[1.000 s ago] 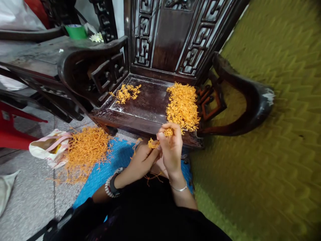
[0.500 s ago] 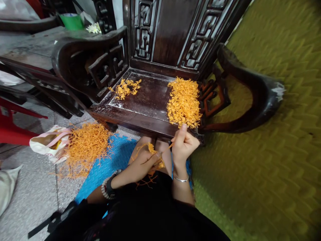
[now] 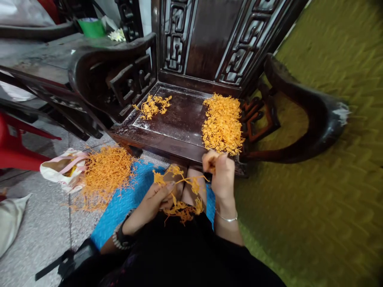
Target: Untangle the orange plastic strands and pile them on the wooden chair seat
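My left hand (image 3: 154, 199) is closed on a tangled bunch of thin orange strands (image 3: 179, 195) over my lap. My right hand (image 3: 220, 173) pinches one end of a strand from that bunch, just below the front edge of a dark carved wooden chair (image 3: 176, 141). A big heap of short orange pieces (image 3: 222, 124) lies on the right of the chair seat, right above my right hand. A smaller clump (image 3: 152, 105) lies at the seat's back left. A large loose pile of orange strands (image 3: 103, 175) rests on the floor to my left.
A cloth bag (image 3: 61, 169) lies under the floor pile's left edge. A blue mat (image 3: 119, 207) covers the floor under me, a green woven mat (image 3: 323, 191) is on the right. Red plastic furniture (image 3: 12, 149) and a dark table (image 3: 44, 59) with a green cup (image 3: 91, 27) stand at left.
My right hand went from holding strands up near the left hand, reached to the heap on the seat, then came back pinching a strand. The bunch in my left hand spread wider.
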`<state>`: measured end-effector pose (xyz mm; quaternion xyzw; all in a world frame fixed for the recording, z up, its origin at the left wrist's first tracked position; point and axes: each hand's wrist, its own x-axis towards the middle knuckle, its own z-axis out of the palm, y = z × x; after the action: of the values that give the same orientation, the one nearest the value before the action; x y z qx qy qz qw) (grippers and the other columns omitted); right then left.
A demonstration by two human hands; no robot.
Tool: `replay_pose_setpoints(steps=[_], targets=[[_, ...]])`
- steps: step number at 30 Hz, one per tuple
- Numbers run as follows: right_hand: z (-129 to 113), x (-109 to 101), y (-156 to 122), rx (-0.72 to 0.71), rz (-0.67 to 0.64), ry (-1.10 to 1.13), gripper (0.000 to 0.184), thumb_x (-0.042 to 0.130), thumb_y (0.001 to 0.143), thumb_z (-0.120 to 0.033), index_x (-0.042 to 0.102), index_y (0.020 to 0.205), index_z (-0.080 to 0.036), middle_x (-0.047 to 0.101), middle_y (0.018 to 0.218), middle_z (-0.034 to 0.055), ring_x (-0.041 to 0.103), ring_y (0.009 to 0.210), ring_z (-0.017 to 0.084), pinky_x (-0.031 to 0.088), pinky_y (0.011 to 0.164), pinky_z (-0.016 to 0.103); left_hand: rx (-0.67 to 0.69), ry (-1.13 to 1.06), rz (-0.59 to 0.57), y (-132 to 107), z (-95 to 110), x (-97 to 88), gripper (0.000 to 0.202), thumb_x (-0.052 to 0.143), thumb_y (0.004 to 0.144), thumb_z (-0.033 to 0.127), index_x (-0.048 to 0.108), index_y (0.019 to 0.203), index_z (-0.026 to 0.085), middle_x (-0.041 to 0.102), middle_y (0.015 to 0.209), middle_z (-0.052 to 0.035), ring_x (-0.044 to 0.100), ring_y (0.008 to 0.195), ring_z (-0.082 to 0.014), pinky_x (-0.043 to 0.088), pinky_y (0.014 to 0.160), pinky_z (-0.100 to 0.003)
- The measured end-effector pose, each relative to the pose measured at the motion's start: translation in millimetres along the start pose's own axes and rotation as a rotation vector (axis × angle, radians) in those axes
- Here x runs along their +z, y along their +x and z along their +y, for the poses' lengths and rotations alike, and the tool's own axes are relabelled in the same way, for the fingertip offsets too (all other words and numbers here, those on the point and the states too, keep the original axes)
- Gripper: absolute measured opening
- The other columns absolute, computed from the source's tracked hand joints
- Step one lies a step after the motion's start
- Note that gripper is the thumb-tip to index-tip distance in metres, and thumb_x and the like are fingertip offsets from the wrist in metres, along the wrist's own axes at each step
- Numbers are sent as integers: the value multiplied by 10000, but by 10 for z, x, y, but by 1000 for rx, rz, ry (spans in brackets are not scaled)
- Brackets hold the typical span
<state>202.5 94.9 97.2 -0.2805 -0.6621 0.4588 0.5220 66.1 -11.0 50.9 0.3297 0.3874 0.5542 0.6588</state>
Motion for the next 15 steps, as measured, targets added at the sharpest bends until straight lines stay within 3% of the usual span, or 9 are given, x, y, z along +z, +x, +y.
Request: replay_pose_setpoints(steps=[2,5,9,12,15], targets=[[115,53,-135,62,3,-68,537,335,972,-519,532,607,-178,392,513,-36,356,460,78,256,458,243,29,-5,36,28,18,13,544,537,851,545,273,523,200,179,460,93,131,390,-47,123,386,-214],[262,68,-283,167,57,-90,506,395,951,-527,561,628,-175,400,500,-41,345,447,78,240,450,241,73,20,88,53,7,38,559,555,843,544,264,512,201,179,466,89,139,398,-48,129,395,-216],[426,124,-390,363,128,140,616,492,853,-635,332,447,-200,280,426,-57,223,395,69,171,409,245,116,42,107,62,-14,49,556,544,843,561,288,510,197,222,475,76,186,421,-57,167,423,-226],[484,233,-408,524,96,475,683,389,787,-782,205,426,-233,177,396,-65,151,368,75,141,373,250,20,0,44,51,-1,47,542,564,816,568,325,510,190,241,457,80,178,408,-50,151,418,-225],[490,343,-386,702,-10,637,667,371,755,-821,231,457,-241,198,392,-65,181,366,83,150,360,243,-147,-137,-86,38,23,58,533,613,771,545,324,499,188,231,426,88,167,381,-40,108,399,-219]])
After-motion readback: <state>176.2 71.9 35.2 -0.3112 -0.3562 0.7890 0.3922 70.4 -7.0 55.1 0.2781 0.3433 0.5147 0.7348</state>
